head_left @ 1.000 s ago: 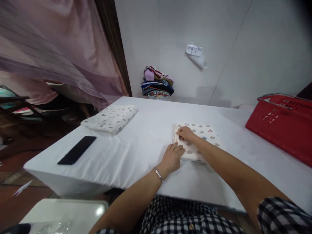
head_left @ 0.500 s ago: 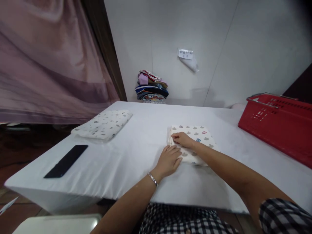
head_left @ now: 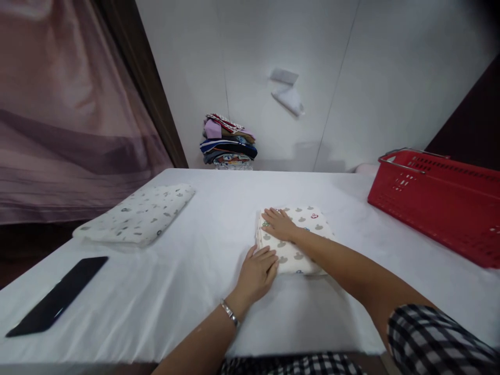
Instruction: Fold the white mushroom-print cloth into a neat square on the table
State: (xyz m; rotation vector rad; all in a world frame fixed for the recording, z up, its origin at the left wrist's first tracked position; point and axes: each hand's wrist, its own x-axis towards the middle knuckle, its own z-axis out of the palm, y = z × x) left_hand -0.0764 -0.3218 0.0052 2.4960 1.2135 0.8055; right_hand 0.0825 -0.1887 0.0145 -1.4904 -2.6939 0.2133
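Observation:
A folded white cloth [head_left: 308, 221] printed with grey, red, green and blue figures lies flat on the white-covered table in front of me. My right hand [head_left: 279, 225] rests palm down on its upper left part, fingers stretched out. At the cloth's lower left corner lies my left hand [head_left: 258, 268], its fingers extended and touching the cloth's edge. Neither hand grips anything. Part of the cloth is hidden under my right hand and forearm.
Another folded patterned cloth [head_left: 136, 216] lies at the table's left, with a flat black object [head_left: 58, 297] nearer me. A red plastic basket [head_left: 433, 203] stands on the right. Behind the table's far edge is a stack of folded fabrics [head_left: 228, 143] against the wall.
My right hand has gone from pinching the cloth's left edge to lying flat on top with fingers spread. My left hand stays at the lower left corner. The camera view has shifted.

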